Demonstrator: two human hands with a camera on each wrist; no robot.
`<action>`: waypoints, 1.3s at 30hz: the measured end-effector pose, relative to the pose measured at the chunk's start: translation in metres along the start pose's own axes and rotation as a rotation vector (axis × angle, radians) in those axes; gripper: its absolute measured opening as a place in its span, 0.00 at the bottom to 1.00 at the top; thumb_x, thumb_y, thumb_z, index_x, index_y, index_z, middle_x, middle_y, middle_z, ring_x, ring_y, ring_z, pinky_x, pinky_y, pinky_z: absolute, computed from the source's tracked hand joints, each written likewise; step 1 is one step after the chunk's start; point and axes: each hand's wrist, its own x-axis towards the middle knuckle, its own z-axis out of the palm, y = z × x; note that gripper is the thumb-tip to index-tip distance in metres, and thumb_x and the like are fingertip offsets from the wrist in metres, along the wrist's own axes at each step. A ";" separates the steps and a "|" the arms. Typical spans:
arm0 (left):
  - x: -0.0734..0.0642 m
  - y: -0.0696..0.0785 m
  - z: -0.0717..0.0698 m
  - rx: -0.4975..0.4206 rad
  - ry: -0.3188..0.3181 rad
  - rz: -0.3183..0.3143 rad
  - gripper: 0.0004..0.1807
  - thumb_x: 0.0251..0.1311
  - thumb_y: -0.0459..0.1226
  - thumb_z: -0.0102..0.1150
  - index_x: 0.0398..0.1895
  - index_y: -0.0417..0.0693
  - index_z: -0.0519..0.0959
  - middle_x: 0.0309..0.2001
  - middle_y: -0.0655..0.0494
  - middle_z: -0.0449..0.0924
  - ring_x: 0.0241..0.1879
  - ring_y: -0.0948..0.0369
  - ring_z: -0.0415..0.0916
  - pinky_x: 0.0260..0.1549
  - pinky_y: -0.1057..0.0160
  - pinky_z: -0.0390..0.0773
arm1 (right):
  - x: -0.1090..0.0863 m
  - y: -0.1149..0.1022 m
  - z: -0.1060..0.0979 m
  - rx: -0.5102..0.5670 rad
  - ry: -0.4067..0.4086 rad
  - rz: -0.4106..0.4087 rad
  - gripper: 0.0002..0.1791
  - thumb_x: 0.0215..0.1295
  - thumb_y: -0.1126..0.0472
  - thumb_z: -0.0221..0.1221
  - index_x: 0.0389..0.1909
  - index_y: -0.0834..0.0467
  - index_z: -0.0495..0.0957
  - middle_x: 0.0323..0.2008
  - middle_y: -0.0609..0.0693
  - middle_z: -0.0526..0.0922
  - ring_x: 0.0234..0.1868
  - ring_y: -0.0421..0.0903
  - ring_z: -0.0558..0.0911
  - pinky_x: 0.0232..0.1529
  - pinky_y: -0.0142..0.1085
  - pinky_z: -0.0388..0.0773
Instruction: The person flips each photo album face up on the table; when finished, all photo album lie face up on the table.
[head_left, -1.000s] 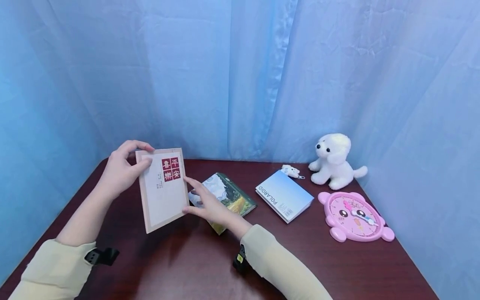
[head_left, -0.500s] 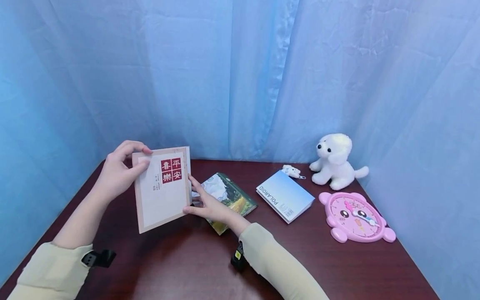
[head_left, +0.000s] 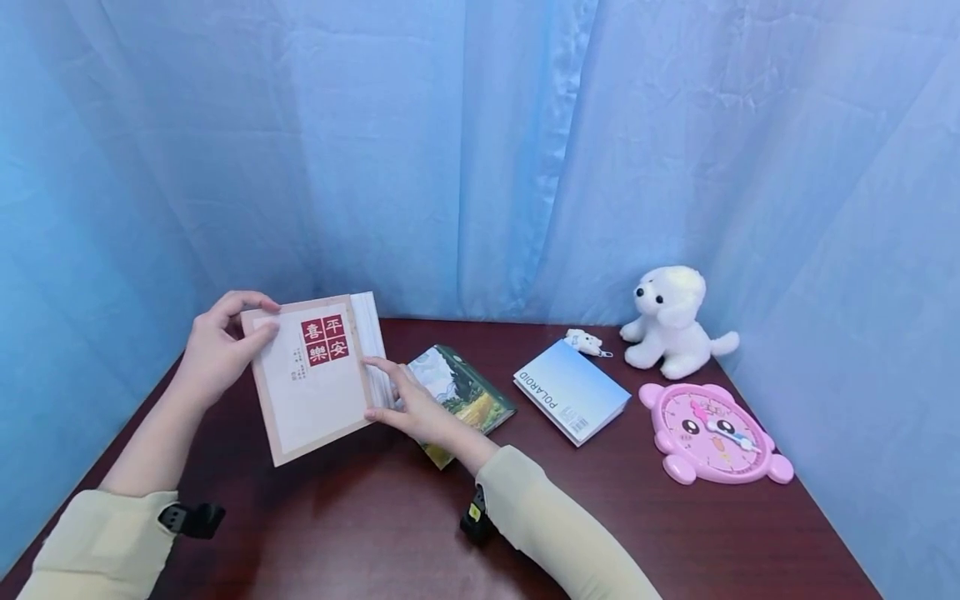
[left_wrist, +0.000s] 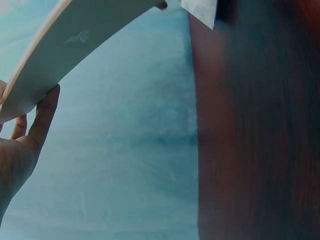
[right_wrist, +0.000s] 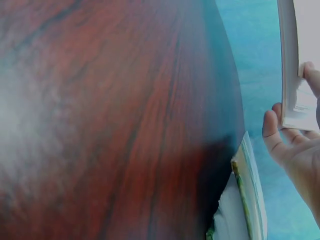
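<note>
Above the left part of the table I hold a book [head_left: 315, 417] up at a tilt. Its cover is white with a beige border and red squares of characters. White page edges stick out past the cover on the right. My left hand [head_left: 221, 346] pinches the upper left corner, thumb on the front. With its thumb at the cover's right edge, my right hand [head_left: 416, 408] grips the book and its pages. The left wrist view shows the book's pale underside [left_wrist: 85, 45] over the fingers. In the right wrist view, the right fingers [right_wrist: 270, 125] lie behind the pages.
Behind the right hand lies a book with a painted landscape cover [head_left: 472, 396]. Farther right are a blue-and-white POLAROID album [head_left: 573, 392], a small white plush keychain [head_left: 582, 341], a white plush dog [head_left: 667, 325] and a pink toy clock [head_left: 716, 433]. Blue curtains [head_left: 375, 167] enclose the table [head_left: 390, 533].
The book has shifted left with my left hand. Its cover has slid or opened away from the pages, so more white page edges show at the right. The right hand has barely moved.
</note>
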 end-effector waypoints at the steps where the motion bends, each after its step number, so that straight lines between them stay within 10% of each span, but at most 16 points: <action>1: 0.000 -0.003 -0.001 -0.008 -0.006 -0.015 0.12 0.60 0.34 0.60 0.47 0.44 0.76 0.40 0.67 0.70 0.28 0.71 0.72 0.22 0.76 0.74 | 0.000 0.000 0.000 -0.022 0.006 -0.005 0.39 0.64 0.51 0.60 0.71 0.38 0.50 0.60 0.52 0.64 0.47 0.43 0.69 0.44 0.31 0.71; 39: -0.024 -0.088 -0.013 0.042 -0.567 -0.287 0.27 0.55 0.45 0.66 0.55 0.44 0.73 0.51 0.41 0.74 0.39 0.56 0.76 0.32 0.62 0.79 | -0.001 -0.001 0.007 -0.330 -0.326 0.037 0.43 0.50 0.45 0.69 0.69 0.37 0.62 0.70 0.58 0.57 0.71 0.50 0.56 0.65 0.44 0.61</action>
